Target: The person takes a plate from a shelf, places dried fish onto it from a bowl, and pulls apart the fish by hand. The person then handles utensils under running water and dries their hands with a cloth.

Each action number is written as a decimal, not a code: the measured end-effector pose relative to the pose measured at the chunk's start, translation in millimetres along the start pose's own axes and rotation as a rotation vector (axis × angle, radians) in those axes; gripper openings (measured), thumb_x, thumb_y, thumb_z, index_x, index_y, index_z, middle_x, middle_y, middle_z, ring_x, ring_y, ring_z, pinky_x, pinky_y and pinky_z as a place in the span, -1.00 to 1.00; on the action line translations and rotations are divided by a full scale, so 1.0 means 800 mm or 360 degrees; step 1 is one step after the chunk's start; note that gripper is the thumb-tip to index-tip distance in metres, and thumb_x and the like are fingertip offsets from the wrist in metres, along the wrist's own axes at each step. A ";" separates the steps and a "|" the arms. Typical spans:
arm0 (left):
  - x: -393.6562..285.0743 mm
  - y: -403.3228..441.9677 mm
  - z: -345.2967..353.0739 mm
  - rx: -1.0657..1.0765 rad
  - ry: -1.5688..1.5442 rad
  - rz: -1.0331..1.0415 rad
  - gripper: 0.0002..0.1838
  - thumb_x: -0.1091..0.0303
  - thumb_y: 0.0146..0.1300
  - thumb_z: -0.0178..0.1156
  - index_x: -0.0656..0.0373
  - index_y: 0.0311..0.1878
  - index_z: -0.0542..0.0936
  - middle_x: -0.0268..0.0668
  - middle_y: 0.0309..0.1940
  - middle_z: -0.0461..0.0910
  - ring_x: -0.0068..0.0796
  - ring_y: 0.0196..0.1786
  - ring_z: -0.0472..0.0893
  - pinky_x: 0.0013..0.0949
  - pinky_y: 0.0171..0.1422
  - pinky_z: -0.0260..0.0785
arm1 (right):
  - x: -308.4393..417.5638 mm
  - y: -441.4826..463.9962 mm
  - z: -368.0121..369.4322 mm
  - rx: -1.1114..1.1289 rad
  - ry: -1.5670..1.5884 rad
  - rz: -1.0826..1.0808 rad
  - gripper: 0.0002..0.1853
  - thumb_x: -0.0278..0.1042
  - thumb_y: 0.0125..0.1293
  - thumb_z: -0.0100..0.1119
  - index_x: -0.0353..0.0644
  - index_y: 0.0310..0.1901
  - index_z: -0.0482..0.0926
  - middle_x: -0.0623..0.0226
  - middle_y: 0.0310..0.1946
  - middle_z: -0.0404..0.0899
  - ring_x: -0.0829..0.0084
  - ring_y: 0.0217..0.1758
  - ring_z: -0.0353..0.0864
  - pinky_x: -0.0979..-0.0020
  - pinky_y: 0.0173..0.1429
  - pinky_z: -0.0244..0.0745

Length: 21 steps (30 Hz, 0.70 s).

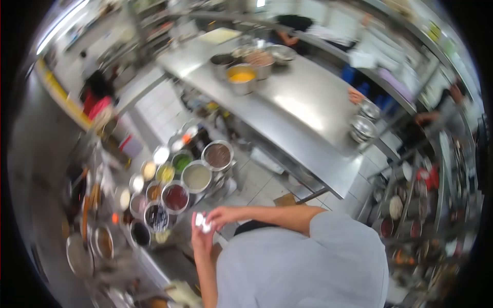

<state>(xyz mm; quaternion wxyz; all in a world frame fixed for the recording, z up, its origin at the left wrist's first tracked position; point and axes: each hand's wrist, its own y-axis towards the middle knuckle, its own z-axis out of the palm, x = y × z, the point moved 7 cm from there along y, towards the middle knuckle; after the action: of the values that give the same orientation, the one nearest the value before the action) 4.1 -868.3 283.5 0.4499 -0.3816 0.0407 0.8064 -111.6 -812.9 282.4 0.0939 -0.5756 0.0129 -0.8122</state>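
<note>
A small white object [202, 223], too blurred to name, is between my two hands. My left hand [200, 237] is closed around its lower side, with the forearm rising from the bottom of the view. From the right, my right hand [221, 216] reaches over and pinches the object's edge. Just left of my hands stand round metal containers, one with dark red contents [175, 197], one with a pale liquid [197, 177] and one with dark contents [156, 216].
A steel table [303, 108] bears a pot of orange contents [241, 77] and metal bowls [362, 128]. Shelves [405, 205] stand at the right. Co-workers are at the far left [97, 95], top [292, 31] and right [447, 113]. Pans [80, 256] lie at lower left.
</note>
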 end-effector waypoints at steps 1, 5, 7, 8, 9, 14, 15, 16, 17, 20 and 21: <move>0.004 0.014 0.007 0.0091 0.0031 -0.0031 -0.30 0.42 0.19 0.06 0.05 0.44 0.14 -0.13 0.24 0.38 -0.15 0.23 0.45 -0.15 0.13 0.45 | 0.003 -0.009 0.000 -0.0025 -0.0018 0.0046 -0.69 -0.34 0.36 0.16 -0.20 0.09 0.48 0.25 -0.10 0.59 0.53 -0.18 0.62 0.51 -0.13 0.56; 0.003 0.032 0.034 -0.0039 0.1110 0.0153 -0.48 0.60 0.18 0.19 0.24 0.23 0.35 -0.22 -0.02 0.47 -0.41 0.01 0.51 -0.34 0.08 0.42 | 0.017 -0.058 -0.042 -0.0711 -0.0522 0.0026 -0.70 -0.21 0.26 0.25 -0.18 -0.08 0.48 0.28 -0.36 0.62 0.47 -0.29 0.63 0.37 -0.25 0.50; 0.011 0.036 0.053 0.0117 0.1178 0.0314 -0.52 0.60 0.16 0.23 0.26 0.17 0.39 -0.25 -0.05 0.48 -0.45 -0.02 0.51 -0.37 0.11 0.40 | 0.033 -0.081 -0.051 -0.0894 -0.1312 -0.0345 -0.66 -0.16 0.19 0.28 -0.14 -0.09 0.49 0.25 -0.42 0.62 0.27 -0.34 0.63 0.25 -0.26 0.48; 0.016 0.032 0.070 0.0122 0.1153 0.0237 -0.54 0.60 0.16 0.23 0.28 0.15 0.40 -0.24 -0.05 0.48 -0.46 -0.01 0.51 -0.38 0.12 0.39 | 0.042 -0.094 -0.053 -0.0853 -0.1284 -0.0204 -0.63 -0.10 0.18 0.27 -0.17 -0.10 0.51 0.24 -0.39 0.62 0.20 -0.30 0.62 0.21 -0.22 0.47; 0.022 0.026 0.084 0.0172 0.1095 0.0122 -0.60 0.59 0.17 0.22 0.30 0.10 0.45 -0.25 -0.11 0.52 -0.45 -0.08 0.54 -0.37 0.07 0.42 | 0.049 -0.106 -0.048 -0.0808 -0.1246 -0.0061 -0.60 -0.04 0.17 0.27 -0.19 -0.11 0.53 0.23 -0.35 0.62 0.12 -0.27 0.61 0.18 -0.17 0.47; 0.012 0.050 0.095 0.0006 0.1441 0.0356 -0.82 0.37 0.27 0.17 0.31 -0.19 0.56 -0.25 -0.28 0.58 -0.48 -0.27 0.51 -0.39 -0.16 0.38 | 0.110 -0.162 -0.035 -0.1816 -0.1708 -0.0924 -0.76 -0.13 0.32 0.10 -0.09 -0.14 0.54 0.18 -0.29 0.60 0.10 -0.28 0.58 0.20 -0.15 0.45; 0.006 0.051 0.103 0.0018 0.1437 0.0372 -0.82 0.37 0.27 0.17 0.31 -0.19 0.56 -0.25 -0.28 0.58 -0.48 -0.27 0.51 -0.39 -0.16 0.38 | 0.110 -0.162 -0.038 -0.1821 -0.1720 -0.0940 -0.76 -0.13 0.32 0.10 -0.09 -0.14 0.54 0.18 -0.29 0.60 0.10 -0.28 0.58 0.20 -0.15 0.45; -0.017 0.039 0.129 -0.0065 0.1669 0.0517 -0.82 0.35 0.28 0.16 0.31 -0.23 0.55 -0.20 -0.28 0.59 -0.46 -0.28 0.51 -0.40 -0.17 0.37 | 0.092 -0.145 -0.048 -0.1590 -0.1407 -0.0766 -0.76 -0.10 0.35 0.09 -0.08 -0.13 0.54 0.24 -0.29 0.59 0.17 -0.30 0.58 0.21 -0.16 0.47; -0.039 0.027 0.154 -0.0159 0.1900 0.0661 -0.80 0.33 0.29 0.15 0.31 -0.28 0.55 -0.15 -0.29 0.60 -0.44 -0.28 0.51 -0.41 -0.19 0.35 | 0.077 -0.129 -0.054 -0.1347 -0.1094 -0.0592 -0.75 -0.08 0.37 0.08 -0.06 -0.12 0.54 0.30 -0.30 0.59 0.24 -0.31 0.58 0.22 -0.16 0.48; -0.021 0.009 0.197 0.0216 0.2492 0.0966 -0.83 0.32 0.20 0.24 0.24 -0.28 0.59 -0.11 -0.26 0.61 -0.26 -0.20 0.56 -0.33 -0.13 0.38 | 0.018 -0.084 -0.047 -0.0735 0.0679 0.0011 -0.71 -0.09 0.45 0.01 -0.10 0.00 0.52 0.39 -0.25 0.60 0.50 -0.15 0.59 0.40 -0.05 0.54; 0.004 -0.002 0.215 0.0642 0.2904 0.1205 -0.83 0.32 0.17 0.27 0.22 -0.28 0.60 -0.11 -0.25 0.61 -0.19 -0.16 0.57 -0.28 -0.11 0.39 | 0.007 -0.069 -0.043 -0.0505 0.1318 -0.0059 -0.70 -0.09 0.46 -0.01 -0.12 -0.01 0.52 0.40 -0.23 0.59 0.54 -0.16 0.59 0.43 -0.04 0.56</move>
<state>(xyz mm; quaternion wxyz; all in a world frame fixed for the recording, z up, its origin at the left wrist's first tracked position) -95.0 -794.8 403.7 0.0174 -0.7318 0.6237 0.2742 -153.1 -762.7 282.8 -0.0234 -0.2090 0.1636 -0.9639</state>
